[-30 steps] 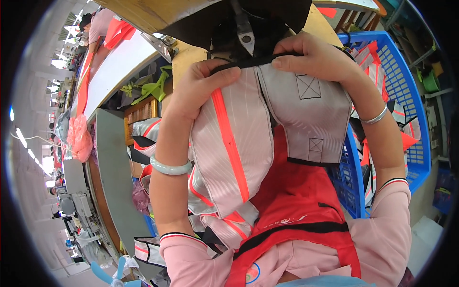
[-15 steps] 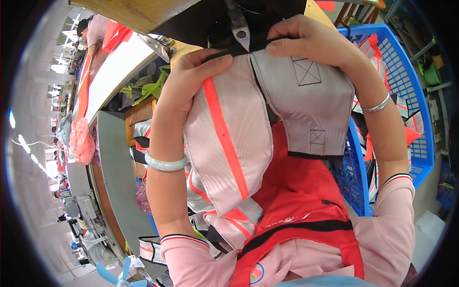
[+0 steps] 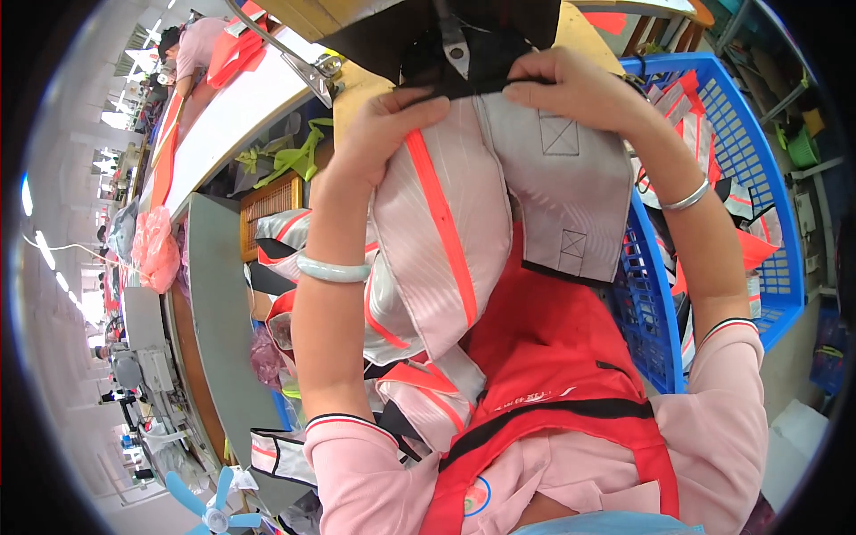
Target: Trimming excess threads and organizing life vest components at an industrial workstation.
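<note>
My left hand (image 3: 385,134) pinches the black upper edge of a silver-grey fabric piece (image 3: 437,223) with a bright orange-red stripe. With thumb and fingers, my right hand (image 3: 571,94) grips the same black edge further right, above a plain grey panel (image 3: 571,192) that has crossed squares stitched on it. Between the hands, the edge lies at a metal part (image 3: 456,55) of what looks like a sewing machine, mostly in dark shadow. The two panels hang down toward my red apron (image 3: 557,343), with a dark gap between them.
A blue plastic basket (image 3: 783,201) of striped fabric pieces stands at my right. More silver pieces (image 3: 428,401) are bunched at my left, beside a grey-green panel (image 3: 218,348). A white table (image 3: 236,107) reaches back to another person (image 3: 198,49) at the far left.
The view has shifted slightly. My left hand and the striped panel now sit further right in the picture, nearer my right hand. Both hands still grip the black edge.
</note>
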Tool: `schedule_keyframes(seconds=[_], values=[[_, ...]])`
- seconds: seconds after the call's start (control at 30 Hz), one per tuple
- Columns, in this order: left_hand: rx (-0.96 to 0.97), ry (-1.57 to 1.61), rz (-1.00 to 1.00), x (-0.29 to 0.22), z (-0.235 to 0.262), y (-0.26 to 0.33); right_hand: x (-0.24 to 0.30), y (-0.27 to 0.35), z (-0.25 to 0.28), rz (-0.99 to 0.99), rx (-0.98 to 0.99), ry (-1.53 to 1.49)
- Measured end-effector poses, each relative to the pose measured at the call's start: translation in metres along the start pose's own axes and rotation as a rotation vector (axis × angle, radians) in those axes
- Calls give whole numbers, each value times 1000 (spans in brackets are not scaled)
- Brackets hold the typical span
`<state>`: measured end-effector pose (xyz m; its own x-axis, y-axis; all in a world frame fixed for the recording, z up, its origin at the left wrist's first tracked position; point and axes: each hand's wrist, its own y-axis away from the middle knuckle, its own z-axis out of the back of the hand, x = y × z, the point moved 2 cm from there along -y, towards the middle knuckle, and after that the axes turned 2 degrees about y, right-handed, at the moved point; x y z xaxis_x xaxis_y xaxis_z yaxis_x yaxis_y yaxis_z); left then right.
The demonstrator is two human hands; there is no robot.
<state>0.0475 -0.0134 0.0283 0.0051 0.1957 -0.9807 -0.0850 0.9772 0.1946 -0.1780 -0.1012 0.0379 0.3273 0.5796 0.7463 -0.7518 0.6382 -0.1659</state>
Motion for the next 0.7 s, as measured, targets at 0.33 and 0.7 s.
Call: schedule_keyframes(seconds=[0.33,0.7], values=[[-62,-44,-7,-9,5,3,0,-12,-1,-15,1,-4],[3,40,-22,-3,23,43,35,91,37,194,158,73]])
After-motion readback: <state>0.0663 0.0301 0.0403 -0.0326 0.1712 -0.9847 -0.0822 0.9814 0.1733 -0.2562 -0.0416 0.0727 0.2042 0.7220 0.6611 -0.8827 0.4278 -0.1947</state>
